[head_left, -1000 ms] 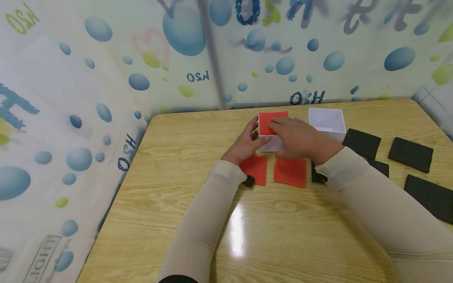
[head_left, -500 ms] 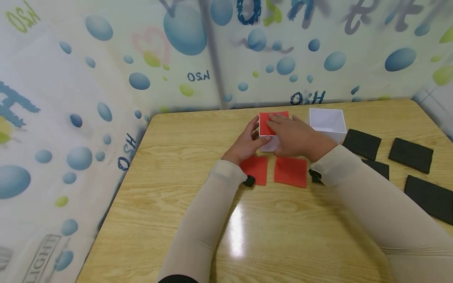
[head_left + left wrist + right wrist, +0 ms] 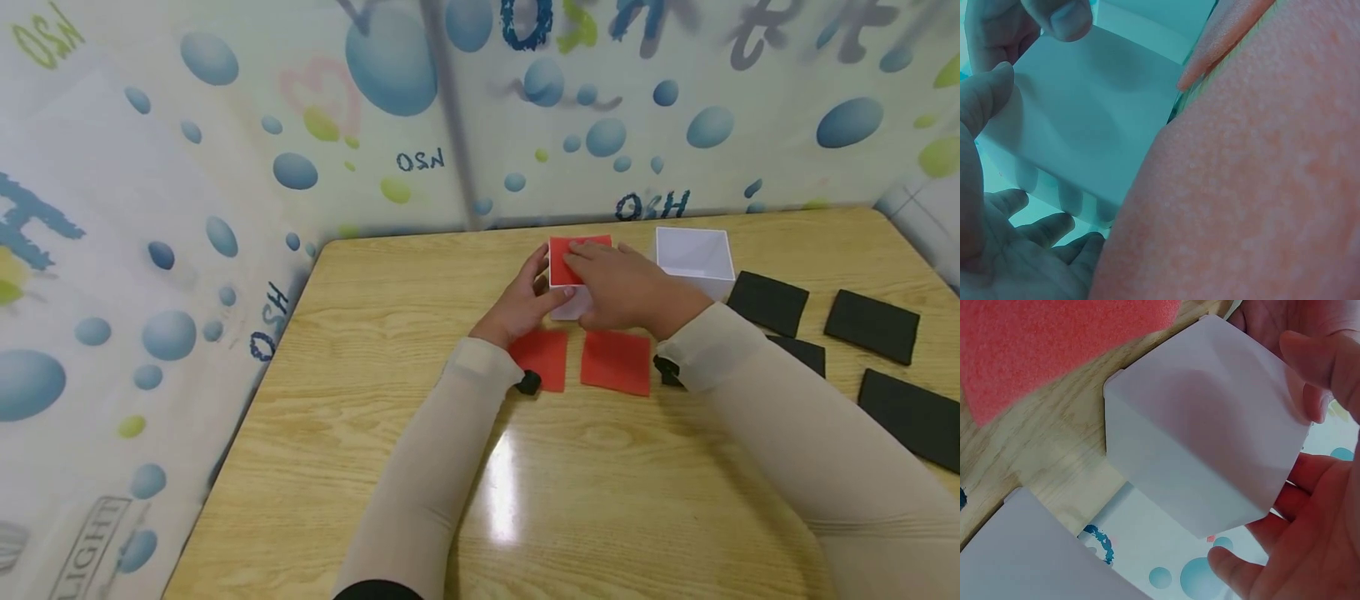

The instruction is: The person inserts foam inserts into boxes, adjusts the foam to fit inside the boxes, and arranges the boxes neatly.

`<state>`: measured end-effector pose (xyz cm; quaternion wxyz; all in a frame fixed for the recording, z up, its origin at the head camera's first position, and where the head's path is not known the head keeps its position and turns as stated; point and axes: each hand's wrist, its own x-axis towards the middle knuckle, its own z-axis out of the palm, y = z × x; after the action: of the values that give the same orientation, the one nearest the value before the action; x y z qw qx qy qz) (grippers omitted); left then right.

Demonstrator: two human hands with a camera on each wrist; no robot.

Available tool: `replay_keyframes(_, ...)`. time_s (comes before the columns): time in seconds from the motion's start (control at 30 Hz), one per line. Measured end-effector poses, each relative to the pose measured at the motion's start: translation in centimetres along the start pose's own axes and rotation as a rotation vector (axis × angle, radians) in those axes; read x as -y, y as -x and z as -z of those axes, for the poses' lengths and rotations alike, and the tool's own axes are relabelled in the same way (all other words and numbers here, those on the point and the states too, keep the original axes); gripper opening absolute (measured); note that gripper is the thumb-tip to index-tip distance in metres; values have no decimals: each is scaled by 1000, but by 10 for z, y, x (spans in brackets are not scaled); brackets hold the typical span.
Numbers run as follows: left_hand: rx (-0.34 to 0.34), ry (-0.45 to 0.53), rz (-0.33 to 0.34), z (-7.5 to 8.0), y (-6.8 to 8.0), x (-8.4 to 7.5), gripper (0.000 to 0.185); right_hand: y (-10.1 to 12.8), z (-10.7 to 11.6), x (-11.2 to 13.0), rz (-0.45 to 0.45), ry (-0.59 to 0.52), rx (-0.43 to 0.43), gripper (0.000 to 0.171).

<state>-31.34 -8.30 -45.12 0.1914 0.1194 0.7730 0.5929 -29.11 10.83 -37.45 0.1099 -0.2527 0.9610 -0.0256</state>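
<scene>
A small white box [image 3: 567, 307] stands near the back of the table, with a red, fabric-like square [image 3: 558, 260] over its top opening. My left hand [image 3: 517, 304] holds the box from the left, its thumb across the front face and its fingers along the side. Above, my right hand [image 3: 630, 292] rests with extended fingers on the red square and covers its right part. In the left wrist view the thumb touches the smooth wall of the box [image 3: 1091, 112]. The right wrist view shows the box [image 3: 1179, 425] at an angle, with fingers around its far edge.
A second white box [image 3: 693, 252], with its top uncovered, stands just right. Two more red squares [image 3: 615, 363] lie in front of the held box. Several black rectangular pieces [image 3: 872, 327] are spread over the right side of the wooden table [image 3: 360, 375]. A printed curtain hangs behind.
My right hand has shifted slightly left and farther over the red square, and its wrist has drawn in. The left hand and the box have stayed in place.
</scene>
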Motion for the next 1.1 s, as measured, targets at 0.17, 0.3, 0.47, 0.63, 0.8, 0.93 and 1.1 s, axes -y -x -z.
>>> replay_keyframes(0.17,8,-9,-1,1,0,0,92,-3,1,-3,11,-8,-21,109)
replay_keyframes(0.3,14,-1,1,1,-1,-1,92,-6,2,-5,11,-13,-19,113)
replay_keyframes(0.47,6,-6,6,0,0,-1,91,-10,3,-6,-8,-31,-8,120)
replay_keyframes(0.63,9,2,8,1,0,-1,91,-12,2,-6,-23,-39,-2,122)
replay_keyframes(0.8,12,11,10,1,0,-2,92,-10,0,-7,-28,-35,-9,122)
replay_keyframes(0.93,8,13,0,0,0,-1,91,-9,-1,-6,-23,-31,-15,121)
replay_keyframes(1.1,-1,1,1,0,-1,0,91,-6,0,-4,-11,-26,-18,117)
